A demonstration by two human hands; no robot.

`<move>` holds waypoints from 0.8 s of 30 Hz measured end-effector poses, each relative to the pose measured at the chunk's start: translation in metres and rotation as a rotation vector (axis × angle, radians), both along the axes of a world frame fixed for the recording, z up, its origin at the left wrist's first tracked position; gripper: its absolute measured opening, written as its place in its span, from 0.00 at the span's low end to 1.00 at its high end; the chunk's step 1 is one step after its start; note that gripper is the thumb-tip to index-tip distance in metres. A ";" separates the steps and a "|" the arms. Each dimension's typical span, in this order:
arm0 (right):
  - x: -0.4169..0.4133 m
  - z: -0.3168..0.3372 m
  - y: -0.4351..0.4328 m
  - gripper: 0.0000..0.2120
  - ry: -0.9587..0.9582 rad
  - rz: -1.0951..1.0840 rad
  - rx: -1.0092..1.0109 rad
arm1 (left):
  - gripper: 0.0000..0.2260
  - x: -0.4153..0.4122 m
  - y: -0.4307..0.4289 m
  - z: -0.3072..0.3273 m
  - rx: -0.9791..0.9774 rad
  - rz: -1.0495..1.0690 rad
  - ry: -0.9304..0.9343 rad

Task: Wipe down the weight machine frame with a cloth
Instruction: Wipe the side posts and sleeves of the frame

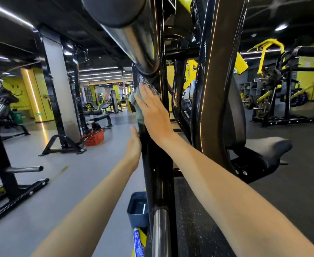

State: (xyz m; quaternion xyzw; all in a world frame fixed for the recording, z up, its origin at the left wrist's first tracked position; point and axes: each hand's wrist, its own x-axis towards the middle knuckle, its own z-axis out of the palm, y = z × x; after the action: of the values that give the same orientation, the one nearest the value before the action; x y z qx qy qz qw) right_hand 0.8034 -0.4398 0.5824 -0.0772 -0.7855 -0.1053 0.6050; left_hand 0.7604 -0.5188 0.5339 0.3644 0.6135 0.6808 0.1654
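On glossy black frame (157,175), flat right hand (152,112) over fuzzy cloth (139,115); left hand (134,147) flat.

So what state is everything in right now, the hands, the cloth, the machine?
Grey-green fabric cloth: bunched, pinned against the black steel upright post.
Right hand: flat, fingers straight, pressing the cloth.
Left hand: fingers straight, touching the post's side.
Chrome weight peg: bare, no plates.
Dark blue plastic bin: open-topped, on the floor.
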 end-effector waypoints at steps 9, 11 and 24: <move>0.002 -0.057 0.008 0.28 -0.210 -0.126 0.083 | 0.29 0.006 0.001 -0.003 0.154 0.050 -0.221; -0.004 -0.008 -0.002 0.30 -0.176 -0.171 0.190 | 0.30 0.002 0.001 0.002 0.137 0.043 -0.222; 0.031 0.039 -0.003 0.24 0.271 0.318 -0.745 | 0.25 -0.006 0.014 -0.004 0.060 -0.014 0.070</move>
State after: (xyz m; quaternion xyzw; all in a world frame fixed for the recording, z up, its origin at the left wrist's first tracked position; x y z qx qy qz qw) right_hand 0.8345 -0.4433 0.6214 -0.1814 -0.6852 0.2916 0.6423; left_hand 0.7543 -0.5044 0.5303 0.3971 0.5956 0.6845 0.1377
